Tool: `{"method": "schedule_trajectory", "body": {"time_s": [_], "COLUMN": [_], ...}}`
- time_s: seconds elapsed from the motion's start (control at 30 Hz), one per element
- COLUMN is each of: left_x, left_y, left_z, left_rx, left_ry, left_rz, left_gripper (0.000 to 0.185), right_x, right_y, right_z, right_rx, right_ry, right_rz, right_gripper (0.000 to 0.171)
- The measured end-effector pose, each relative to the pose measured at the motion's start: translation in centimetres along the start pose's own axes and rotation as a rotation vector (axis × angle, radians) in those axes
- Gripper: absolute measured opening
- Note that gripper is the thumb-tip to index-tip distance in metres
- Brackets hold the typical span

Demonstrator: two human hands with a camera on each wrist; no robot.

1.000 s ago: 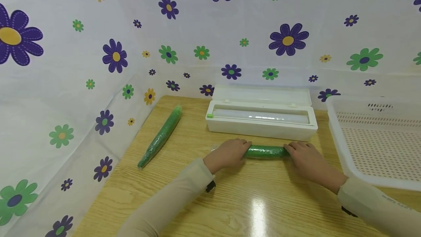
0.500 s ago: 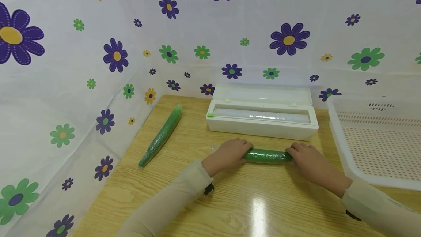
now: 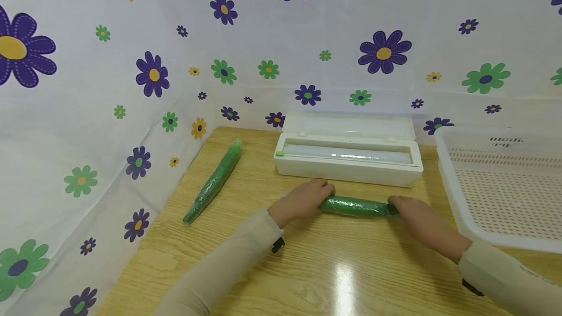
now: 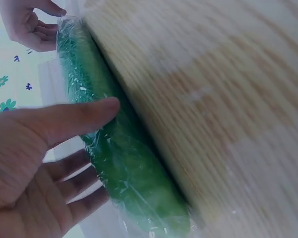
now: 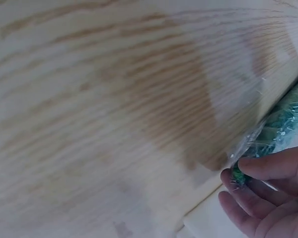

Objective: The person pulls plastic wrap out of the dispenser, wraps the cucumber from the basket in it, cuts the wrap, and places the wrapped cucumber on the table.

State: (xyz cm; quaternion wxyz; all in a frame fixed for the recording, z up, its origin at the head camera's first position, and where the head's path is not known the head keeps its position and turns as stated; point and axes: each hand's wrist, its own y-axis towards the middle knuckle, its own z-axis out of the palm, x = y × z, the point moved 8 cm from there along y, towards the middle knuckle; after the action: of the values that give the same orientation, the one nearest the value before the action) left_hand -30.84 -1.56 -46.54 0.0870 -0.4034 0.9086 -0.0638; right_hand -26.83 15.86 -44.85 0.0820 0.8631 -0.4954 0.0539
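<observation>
Here, low in the centre of the head view, a film-wrapped cucumber (image 3: 356, 206) lies on the desk (image 3: 307, 267). Its ends are pinched by the left hand (image 3: 303, 202) and right hand (image 3: 410, 213). It is judged firm, light and slippery; the ends are best gripped.

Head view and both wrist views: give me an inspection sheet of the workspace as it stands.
Surface: wooden table, glare patch near the front.
Job's things: wrapped cucumber lying flat in front of the film dispenser, whose lid is open.
Clutter: second wrapped cucumber at the left; white basket at the right.
Hands: left hand holds the cucumber's left end; right hand pinches the film at its right end.
Cables: nothing seen.
Surroundings: flowered sheet behind and to the left.
</observation>
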Motion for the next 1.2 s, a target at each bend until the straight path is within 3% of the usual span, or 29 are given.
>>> {"method": "schedule_trajectory", "body": {"time_s": [0.2,0.47,0.57,0.8,0.9,1.0,1.1,1.2], "left_x": [0.1,0.9,0.9,0.6,0.5,0.4,0.5,0.8], "left_y": [-0.2,-0.3,-0.3,-0.1,0.1,0.4,0.6,0.7], "left_z": [-0.4,0.1,0.2,-0.1,0.0,0.1,0.1,0.1], "left_rx": [-0.026,0.108,0.14,0.112,0.072,0.022,0.006,0.052], "left_ry": [0.029,-0.183,-0.203,0.001,0.09,0.162,0.164,0.088], "left_rz": [-0.011,-0.031,-0.032,-0.039,-0.041,-0.028,-0.028,-0.042], "left_gripper": [0.048,0.038,0.033,0.044,0.054,0.051,0.046,0.049], "right_x": [-0.5,-0.5,-0.4,0.6,0.7,0.7,0.6,0.6], "right_y": [-0.1,-0.1,-0.1,0.6,1.0,1.3,1.5,1.5], "right_z": [0.0,0.4,0.3,-0.4,-0.3,-0.1,-0.1,0.0], "right_rx": [-0.034,0.034,0.043,-0.023,-0.034,-0.043,-0.043,-0.022], "right_ry": [0.026,0.003,-0.003,0.038,0.023,0.0,0.008,0.023], "right_rz": [0.015,0.026,0.024,-0.012,-0.028,-0.034,-0.034,-0.031], "right_gripper": [0.02,0.021,0.022,0.028,0.026,0.024,0.025,0.027]}}
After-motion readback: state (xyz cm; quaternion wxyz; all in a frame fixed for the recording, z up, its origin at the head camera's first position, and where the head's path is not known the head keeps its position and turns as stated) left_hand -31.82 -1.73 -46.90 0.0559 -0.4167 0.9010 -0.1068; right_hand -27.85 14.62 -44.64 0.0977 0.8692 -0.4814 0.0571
